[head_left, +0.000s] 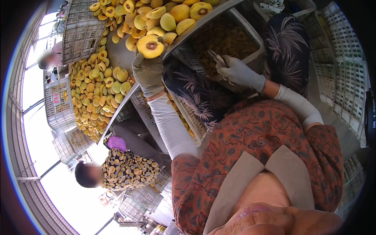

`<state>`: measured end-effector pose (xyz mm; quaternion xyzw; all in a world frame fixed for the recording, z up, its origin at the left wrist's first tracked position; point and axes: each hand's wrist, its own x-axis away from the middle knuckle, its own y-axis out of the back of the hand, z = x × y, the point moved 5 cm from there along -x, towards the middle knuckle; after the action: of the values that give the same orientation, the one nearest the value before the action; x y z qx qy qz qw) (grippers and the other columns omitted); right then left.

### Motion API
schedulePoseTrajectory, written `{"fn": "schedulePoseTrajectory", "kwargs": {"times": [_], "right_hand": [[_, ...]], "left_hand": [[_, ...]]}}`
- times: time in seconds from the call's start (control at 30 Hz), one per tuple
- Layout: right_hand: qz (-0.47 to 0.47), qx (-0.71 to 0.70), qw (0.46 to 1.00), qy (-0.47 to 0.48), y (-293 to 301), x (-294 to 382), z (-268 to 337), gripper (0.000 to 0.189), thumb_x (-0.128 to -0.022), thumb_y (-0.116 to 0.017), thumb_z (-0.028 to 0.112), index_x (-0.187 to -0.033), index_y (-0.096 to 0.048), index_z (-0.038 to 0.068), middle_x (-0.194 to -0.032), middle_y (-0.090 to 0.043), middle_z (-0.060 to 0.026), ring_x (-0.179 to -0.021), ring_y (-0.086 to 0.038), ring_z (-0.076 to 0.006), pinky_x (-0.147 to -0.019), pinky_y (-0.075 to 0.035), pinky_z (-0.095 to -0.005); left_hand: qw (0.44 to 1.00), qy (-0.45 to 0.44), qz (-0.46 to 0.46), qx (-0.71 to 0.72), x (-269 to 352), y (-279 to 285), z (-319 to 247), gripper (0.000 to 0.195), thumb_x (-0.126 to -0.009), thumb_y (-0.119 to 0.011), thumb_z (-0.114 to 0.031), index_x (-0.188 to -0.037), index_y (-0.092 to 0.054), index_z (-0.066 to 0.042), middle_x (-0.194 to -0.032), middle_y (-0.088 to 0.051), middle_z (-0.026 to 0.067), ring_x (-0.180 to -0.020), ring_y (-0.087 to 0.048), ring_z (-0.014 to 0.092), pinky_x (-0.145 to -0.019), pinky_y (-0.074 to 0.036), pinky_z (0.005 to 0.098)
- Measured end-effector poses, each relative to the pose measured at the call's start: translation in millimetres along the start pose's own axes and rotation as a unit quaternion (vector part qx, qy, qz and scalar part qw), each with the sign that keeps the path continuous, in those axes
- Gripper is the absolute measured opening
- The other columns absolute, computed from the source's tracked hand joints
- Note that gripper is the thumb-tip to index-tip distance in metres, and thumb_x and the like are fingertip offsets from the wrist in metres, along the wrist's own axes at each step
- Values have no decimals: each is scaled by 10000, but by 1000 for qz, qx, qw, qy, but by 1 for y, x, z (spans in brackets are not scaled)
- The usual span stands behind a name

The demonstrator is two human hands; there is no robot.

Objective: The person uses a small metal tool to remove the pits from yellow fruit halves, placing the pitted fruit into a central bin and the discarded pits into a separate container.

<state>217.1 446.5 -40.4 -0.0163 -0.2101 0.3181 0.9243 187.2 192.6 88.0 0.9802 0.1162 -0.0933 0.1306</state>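
Observation:
My left hand (148, 75), in a soiled grey glove, holds a halved yellow peach (150, 47) at the edge of a work table. Its cut face is turned up, and a brown pit or pit cavity shows in the middle. In my right hand (242, 73), also gloved, is a small metal hand tool (216, 58) with its tip pointing away from me; its exact kind is hard to tell. Beneath that hand, between my knees, a plastic crate (255, 47) contains a heap of small brown pieces, perhaps peach pits. Many peach halves (169, 22) lie piled beyond my left hand.
The table's metal rim (202, 22) runs diagonally past my left wrist. A crate of yellow fruit (191, 129) stands beside my leg. Stacked white crates (340, 67) rise at my right. A co-worker (129, 167) sits to my left near another heap of peach halves (94, 94).

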Motion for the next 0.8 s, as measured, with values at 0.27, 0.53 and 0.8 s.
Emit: {"fn": "schedulePoseTrajectory", "kwargs": {"times": [0.27, 0.53, 0.8], "right_hand": [[-109, 190, 933, 285, -3, 15, 62, 197, -917, -613, 143, -1018, -492, 24, -665, -541, -121, -545, -562, -248, -540, -435, -359], [-165, 327, 861, 353, -14, -12, 78, 246, -893, -632, 178, -1023, -490, 26, -671, -588, -150, -607, -620, -333, -528, -465, -384], [-207, 350, 830, 381, -23, -49, 94, 248, -887, -630, 175, -993, -488, 0, -650, -607, -166, -582, -631, -344, -490, -475, -397]], "left_hand": [[989, -86, -10, -117, 31, -65, -38, 353, -893, -581, -96, -1219, -518, 24, -1034, -641, 151, -822, -655, 232, -702, -554, 327], [987, -90, -6, -136, 20, -84, -27, 292, -992, -439, -98, -1249, -522, 15, -1013, -623, 107, -712, -617, 127, -568, -520, 230], [994, 33, 93, 52, -31, -55, 21, 449, -1036, -350, -376, -1157, -554, 5, -1011, -630, 104, -791, -630, 144, -650, -539, 261]]}}
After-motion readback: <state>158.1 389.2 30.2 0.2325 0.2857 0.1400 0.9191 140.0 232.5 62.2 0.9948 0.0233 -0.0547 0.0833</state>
